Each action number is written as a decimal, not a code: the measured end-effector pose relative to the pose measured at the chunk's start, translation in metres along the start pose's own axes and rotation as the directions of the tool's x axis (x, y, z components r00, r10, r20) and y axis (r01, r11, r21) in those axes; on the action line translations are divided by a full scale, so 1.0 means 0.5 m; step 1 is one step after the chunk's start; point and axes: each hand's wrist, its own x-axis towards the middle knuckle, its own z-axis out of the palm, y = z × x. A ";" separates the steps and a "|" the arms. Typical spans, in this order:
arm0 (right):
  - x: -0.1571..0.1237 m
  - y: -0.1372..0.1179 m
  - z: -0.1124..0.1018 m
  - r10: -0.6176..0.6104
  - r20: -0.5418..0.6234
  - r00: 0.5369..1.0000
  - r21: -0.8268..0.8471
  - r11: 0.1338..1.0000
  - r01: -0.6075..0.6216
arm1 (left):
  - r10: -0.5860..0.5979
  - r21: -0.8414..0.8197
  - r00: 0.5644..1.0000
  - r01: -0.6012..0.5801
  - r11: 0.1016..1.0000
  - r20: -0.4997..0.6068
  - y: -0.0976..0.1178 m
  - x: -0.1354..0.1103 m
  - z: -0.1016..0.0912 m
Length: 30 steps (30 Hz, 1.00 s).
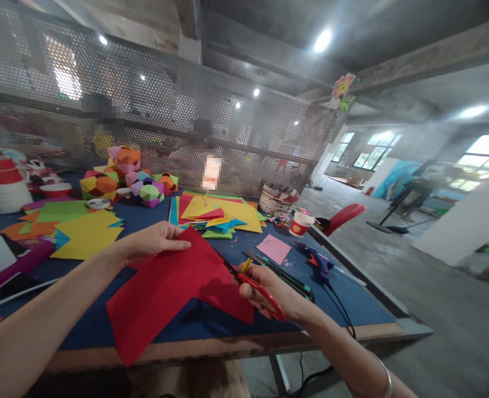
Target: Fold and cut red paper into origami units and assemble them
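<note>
My left hand [161,240] pinches the top edge of a red paper sheet [157,293] between thumb and fingers. The sheet hangs tilted over the front of the blue table, its lower corner past the wooden edge. My right hand [265,287] is closed around red-handled scissors [269,304], whose dark blades point up and left at the right side of the red paper. Whether the blades bite into the sheet I cannot tell. A second red piece [232,296] lies beneath, partly shaded by the hand. Some yellow thing [246,265] shows by the right fingers.
Colored paper sheets [244,213] are stacked at the back, more [89,235] at left. Folded paper balls [99,185] stand behind. On the right lie a pink square [274,249], a green-black cutter [290,282] and a blue glue gun [317,262] with its cord. A paper cup [300,224] stands near a basket [278,197].
</note>
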 end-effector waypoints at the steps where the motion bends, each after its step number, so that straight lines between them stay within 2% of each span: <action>1: 0.001 0.001 0.000 0.001 -0.002 1.000 0.001 1.000 -0.001 | 0.000 -0.003 1.000 0.000 1.000 0.000 0.000 0.000 0.000; 7: 0.002 0.013 0.000 -0.042 -0.003 0.999 0.000 0.999 0.042 | -0.001 -0.012 1.000 0.001 1.000 0.002 0.000 0.000 0.003; 14: -0.001 0.020 -0.002 -0.155 -0.029 0.987 -0.031 0.987 0.155 | -0.009 -0.007 1.000 0.009 1.000 0.002 0.002 0.000 0.002; 22: -0.007 0.007 -0.006 -0.152 -0.064 0.986 -0.180 0.974 0.138 | 0.008 -0.034 1.000 -0.008 0.999 -0.002 0.001 -0.001 0.001; 30: -0.002 -0.001 -0.001 -0.191 -0.041 0.981 -0.284 0.943 0.172 | 0.013 -0.053 1.000 -0.012 0.999 0.011 0.000 -0.002 0.005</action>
